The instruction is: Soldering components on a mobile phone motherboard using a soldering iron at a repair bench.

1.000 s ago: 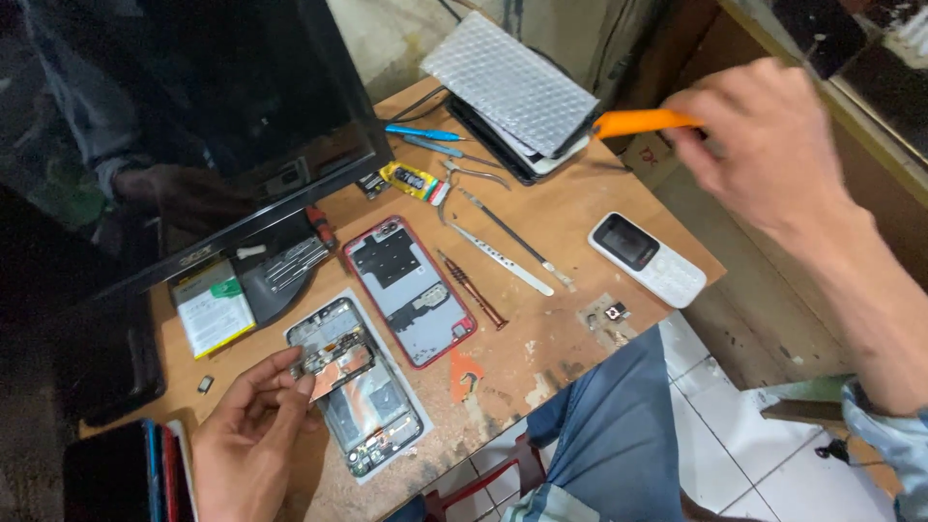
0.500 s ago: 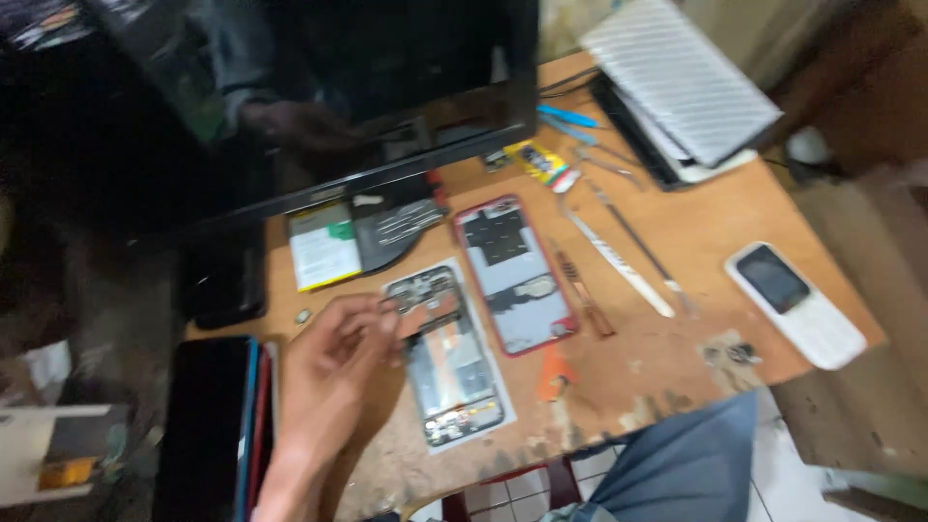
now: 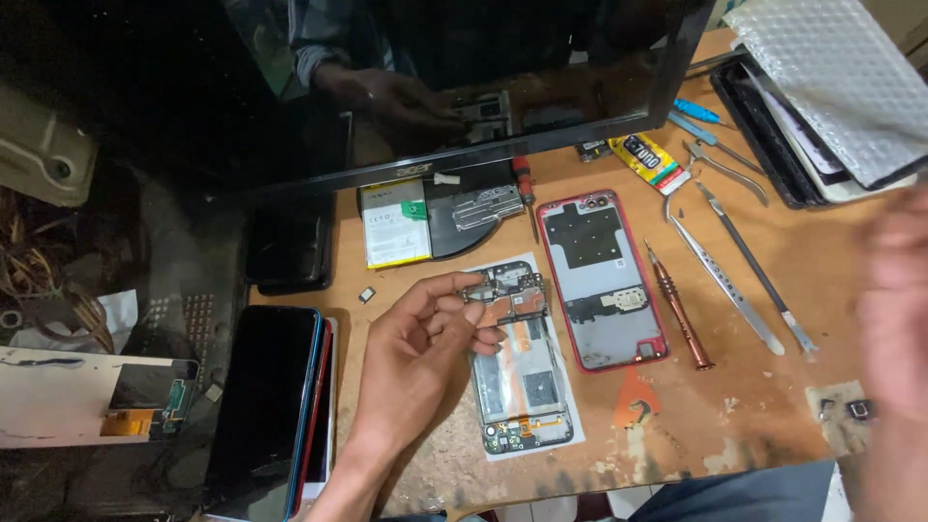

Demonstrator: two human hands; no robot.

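While the opened phone [image 3: 517, 362] lies near the counter's [image 3: 754, 406] front edge, here's the scene:
Left hand [image 3: 420, 353]: fingers curled, pinching the phone's top board.
Right hand [image 3: 894, 319]: a blur at the right edge; can't tell its grip.
Red back cover [image 3: 601, 275]: just right of the phone.
Screwdriver [image 3: 680, 309]: beside the cover.

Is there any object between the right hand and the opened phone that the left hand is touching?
Yes. The red back cover, a copper screwdriver and tweezers lie between the blurred right hand and the opened phone under the left hand.
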